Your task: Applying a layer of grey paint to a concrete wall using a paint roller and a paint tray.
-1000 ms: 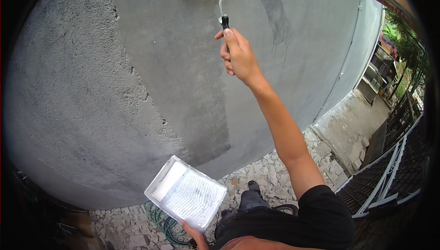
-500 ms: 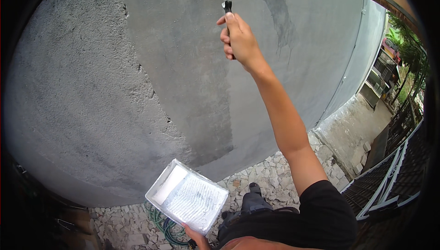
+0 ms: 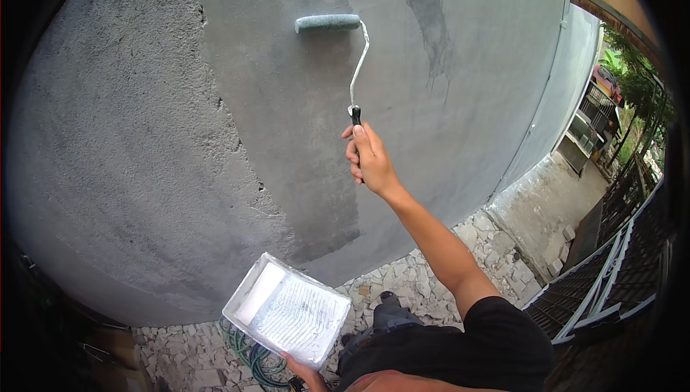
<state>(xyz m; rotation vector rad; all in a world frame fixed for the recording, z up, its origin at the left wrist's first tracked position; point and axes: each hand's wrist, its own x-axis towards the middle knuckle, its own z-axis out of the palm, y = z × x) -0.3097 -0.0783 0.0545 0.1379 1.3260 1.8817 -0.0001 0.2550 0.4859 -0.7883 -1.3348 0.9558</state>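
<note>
My right hand (image 3: 370, 158) is wrapped round the black handle of a paint roller (image 3: 328, 24). The roller's sleeve lies level against the grey wall (image 3: 460, 133), over a darker, wet-looking band, and its bent wire frame is splashed with white. Down at the lower middle, my left hand (image 3: 303, 372) grips the near edge of a white paint tray (image 3: 298, 316). White paint sits in the tray's deep end, and its ribbed slope is coated too. Only part of the left hand shows; the tray hides the rest.
Broken stone paving (image 3: 402, 277) runs along the wall's foot. A coiled green hose (image 3: 255, 360) lies beneath the tray. Rough plaster (image 3: 129, 140) covers the wall's left part. At right are a concrete slab (image 3: 550, 201) and a dark metal railing (image 3: 611, 270) with pale bars.
My right hand has come down along the wall, bringing the roller's sleeve into view. The tray, still in my left hand, has barely shifted.
</note>
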